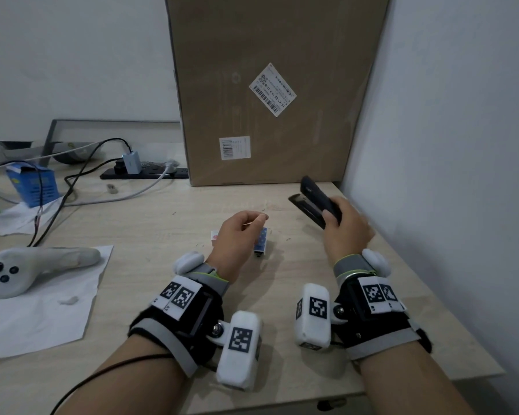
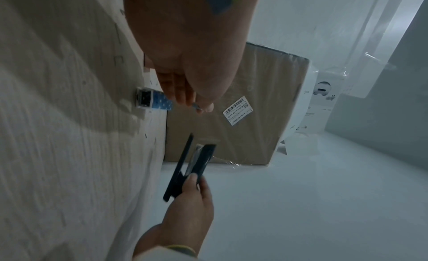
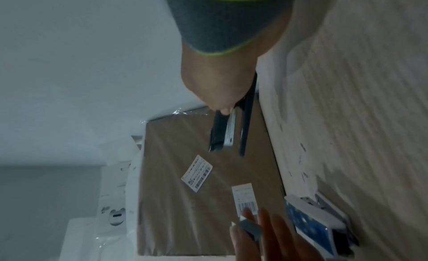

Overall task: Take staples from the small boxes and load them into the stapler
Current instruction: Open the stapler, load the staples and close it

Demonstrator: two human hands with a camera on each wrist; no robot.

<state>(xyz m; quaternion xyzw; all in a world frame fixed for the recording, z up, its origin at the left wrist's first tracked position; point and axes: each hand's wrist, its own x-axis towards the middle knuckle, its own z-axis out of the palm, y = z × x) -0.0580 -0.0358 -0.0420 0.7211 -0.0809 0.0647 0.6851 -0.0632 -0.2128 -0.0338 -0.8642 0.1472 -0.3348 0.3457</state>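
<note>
My right hand grips a black stapler above the table's right side, its top swung up so the metal magazine shows. My left hand hovers mid-table and pinches a grey strip of staples between thumb and fingers; the strip is small in the left wrist view. Just under that hand lies a small blue-and-white staple box with its end open. A red-and-white box peeks out left of the hand, mostly hidden.
A tall cardboard carton stands at the back against the right wall. On the left are a blue box, cables with a power strip, and a white controller on paper. Loose staples dot the tabletop.
</note>
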